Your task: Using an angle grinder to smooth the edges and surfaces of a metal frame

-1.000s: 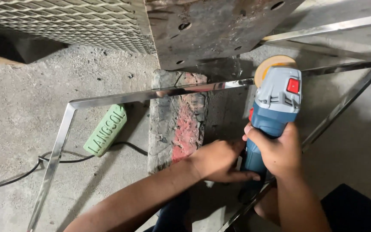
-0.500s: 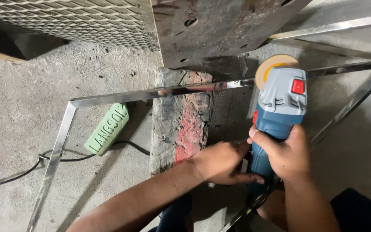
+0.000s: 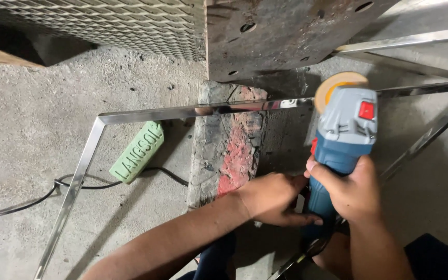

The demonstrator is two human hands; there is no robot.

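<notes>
Over the last second the grinder [image 3: 344, 150] is barely shifted: its wheel [image 3: 333, 85] is kept at the shiny steel bar [image 3: 193, 110] over the stone block [image 3: 229, 145]. The right hand [image 3: 351, 189] is wrapped around the body, the left hand [image 3: 270, 199] closed at its base, so the pass is judged ongoing.

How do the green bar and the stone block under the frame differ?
The green bar is small, slim and evenly pale green; the stone block is far bigger, grey and rough with red patches. The green bar lies on the floor inside the frame's corner, tilted, with a black cable passing by its lower end; the stone block runs under the frame's rail, which crosses over it. Both are roughly rectangular and lie on the floor.
</notes>
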